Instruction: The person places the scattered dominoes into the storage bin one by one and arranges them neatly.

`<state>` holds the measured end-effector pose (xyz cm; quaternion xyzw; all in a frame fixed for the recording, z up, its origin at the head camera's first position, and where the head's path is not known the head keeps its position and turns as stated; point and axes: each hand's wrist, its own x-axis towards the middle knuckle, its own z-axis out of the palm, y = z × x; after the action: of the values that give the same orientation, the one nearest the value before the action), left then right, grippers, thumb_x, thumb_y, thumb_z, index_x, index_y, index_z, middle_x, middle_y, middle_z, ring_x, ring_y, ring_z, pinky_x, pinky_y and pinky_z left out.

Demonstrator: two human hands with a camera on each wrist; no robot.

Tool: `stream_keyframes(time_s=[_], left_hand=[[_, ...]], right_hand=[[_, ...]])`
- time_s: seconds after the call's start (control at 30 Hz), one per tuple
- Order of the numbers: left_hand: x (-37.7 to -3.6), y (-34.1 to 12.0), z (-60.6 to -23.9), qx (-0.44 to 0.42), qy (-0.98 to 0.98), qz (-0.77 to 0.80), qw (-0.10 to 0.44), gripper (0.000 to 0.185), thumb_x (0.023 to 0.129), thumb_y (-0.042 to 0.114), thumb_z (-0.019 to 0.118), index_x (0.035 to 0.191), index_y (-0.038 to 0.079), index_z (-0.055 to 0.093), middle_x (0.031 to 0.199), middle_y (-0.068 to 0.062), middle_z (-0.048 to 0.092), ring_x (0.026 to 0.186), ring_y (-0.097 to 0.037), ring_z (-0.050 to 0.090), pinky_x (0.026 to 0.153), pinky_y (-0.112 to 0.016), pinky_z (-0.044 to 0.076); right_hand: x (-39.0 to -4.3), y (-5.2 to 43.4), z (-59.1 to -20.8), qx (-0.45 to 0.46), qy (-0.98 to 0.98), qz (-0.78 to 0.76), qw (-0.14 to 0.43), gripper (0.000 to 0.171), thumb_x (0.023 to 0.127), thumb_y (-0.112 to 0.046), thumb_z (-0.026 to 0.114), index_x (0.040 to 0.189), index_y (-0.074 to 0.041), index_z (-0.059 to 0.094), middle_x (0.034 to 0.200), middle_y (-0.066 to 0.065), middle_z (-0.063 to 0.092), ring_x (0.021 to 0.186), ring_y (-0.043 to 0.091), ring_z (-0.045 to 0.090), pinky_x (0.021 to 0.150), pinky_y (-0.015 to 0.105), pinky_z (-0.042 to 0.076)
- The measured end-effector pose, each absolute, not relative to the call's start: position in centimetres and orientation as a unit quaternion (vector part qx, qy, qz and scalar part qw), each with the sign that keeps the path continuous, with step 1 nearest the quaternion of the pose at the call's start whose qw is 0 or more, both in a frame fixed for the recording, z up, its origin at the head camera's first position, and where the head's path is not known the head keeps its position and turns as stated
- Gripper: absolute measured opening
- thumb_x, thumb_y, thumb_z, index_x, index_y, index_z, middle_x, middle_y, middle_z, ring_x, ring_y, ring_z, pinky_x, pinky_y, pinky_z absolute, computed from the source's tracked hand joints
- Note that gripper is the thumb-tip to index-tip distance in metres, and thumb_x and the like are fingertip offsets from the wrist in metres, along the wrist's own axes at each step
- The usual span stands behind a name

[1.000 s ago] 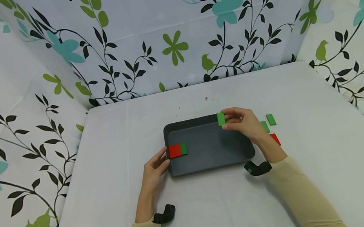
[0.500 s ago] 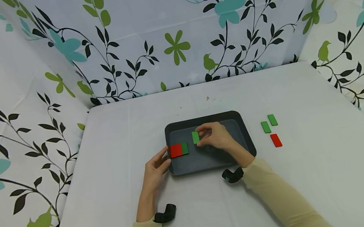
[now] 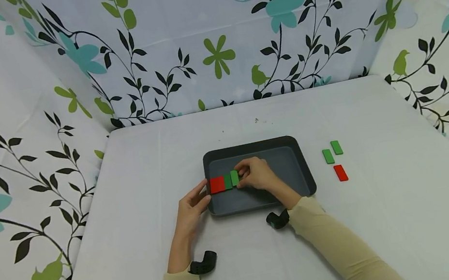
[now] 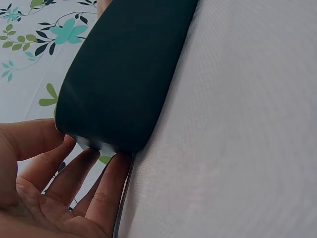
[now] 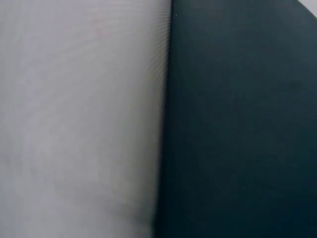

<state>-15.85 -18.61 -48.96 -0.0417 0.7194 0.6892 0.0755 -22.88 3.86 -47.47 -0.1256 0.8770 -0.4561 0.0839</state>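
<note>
Right hand (image 3: 258, 174) pinching a green tile (image 3: 234, 177) inside the dark tray (image 3: 296, 146).
The tile is sitting just beside the red tile (image 3: 216, 185) and another green one, between both hands. The left hand (image 3: 193, 208), fingers relaxed and nearly straight, is touching the tray's near-left corner on the surface (image 3: 394, 211).

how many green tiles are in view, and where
4. Two in the dark tray: a green tile beside the red tile, and one the right hand pinches against it. Two lie on the table, right of the tray. Hands may hide more.
</note>
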Motion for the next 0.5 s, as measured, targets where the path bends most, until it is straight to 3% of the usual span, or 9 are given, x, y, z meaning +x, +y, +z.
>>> stream_keyframes(time_s=[0.23, 0.5], left_hand=[[-15.84, -18.63, -48.85, -0.044, 0.722, 0.686, 0.077, 0.051, 0.094, 0.0, 0.059, 0.143, 0.01, 0.051, 0.151, -0.012, 0.044, 0.137, -0.031, 0.045, 0.099, -0.033, 0.048], [-15.83, -18.57, -48.79, -0.046, 0.722, 0.686, 0.079, 0.051, 0.094, 0.001, 0.059, 0.143, 0.011, 0.051, 0.151, -0.013, 0.045, 0.137, -0.031, 0.045, 0.097, -0.03, 0.048]], right_hand=[[-22.75, 3.49, -47.64, -0.136, 0.897, -0.413, 0.081, 0.046, 0.069, -0.007, 0.088, 0.112, -0.002, 0.072, 0.09, 0.008, 0.066, 0.073, 0.012, 0.056, 0.067, 0.023, 0.047], [-22.43, 3.58, -47.6, -0.153, 0.902, -0.397, 0.073, 0.049, 0.069, -0.008, 0.088, 0.115, -0.001, 0.071, 0.092, 0.009, 0.064, 0.075, 0.012, 0.057, 0.07, 0.025, 0.049]])
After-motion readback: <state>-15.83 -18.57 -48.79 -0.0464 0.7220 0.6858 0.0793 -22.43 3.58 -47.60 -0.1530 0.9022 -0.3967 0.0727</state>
